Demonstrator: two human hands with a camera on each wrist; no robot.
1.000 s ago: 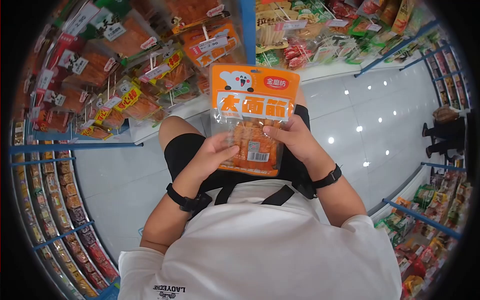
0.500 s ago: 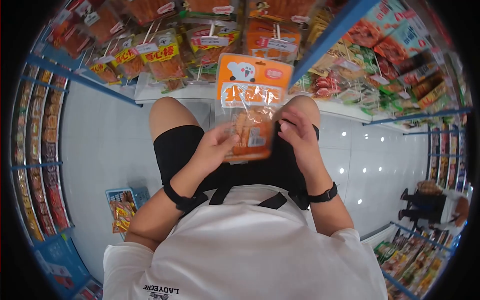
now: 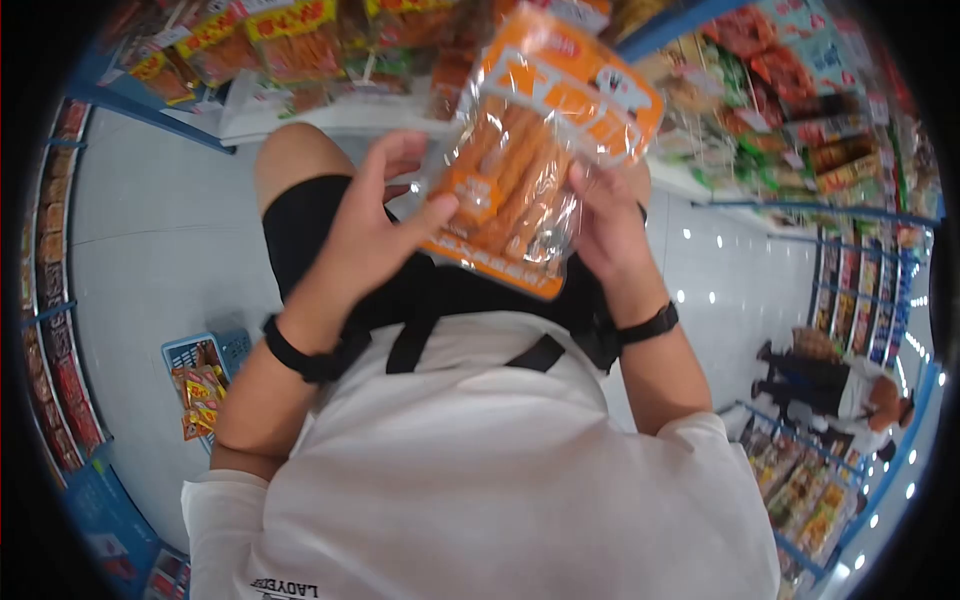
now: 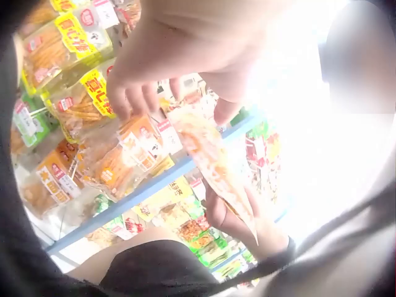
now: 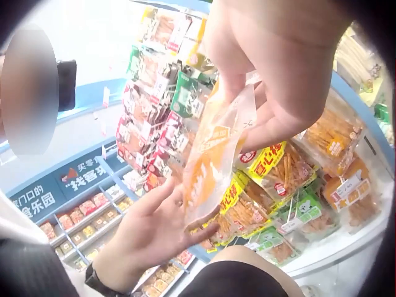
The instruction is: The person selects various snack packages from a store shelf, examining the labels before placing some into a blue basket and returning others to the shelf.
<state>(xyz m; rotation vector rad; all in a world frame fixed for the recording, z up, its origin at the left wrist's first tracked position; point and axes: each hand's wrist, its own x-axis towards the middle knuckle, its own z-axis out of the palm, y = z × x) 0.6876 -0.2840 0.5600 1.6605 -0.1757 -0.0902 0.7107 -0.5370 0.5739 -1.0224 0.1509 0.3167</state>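
Observation:
A clear and orange snack packet, filled with long reddish-brown sticks, is held tilted over the lap in the head view. My right hand pinches its right edge, the thumb over the front. In the right wrist view the fingers lie behind the packet. At the lower left edge is my left hand, fingers spread and apart from the thumb, whose tip overlaps the packet. The left wrist view has the packet nearly edge-on, between the left thumb and fingers.
Hanging snack packets fill the rack in front, over a white ledge. A blue basket with yellow packets stands on the floor at left. Shelves line the left side. Another person is at the far right.
The packet has turned over, from its barcode side to the side showing the sticks, and now leans right. The right hand has gone from loose to pinching it; the left fingers have spread off it.

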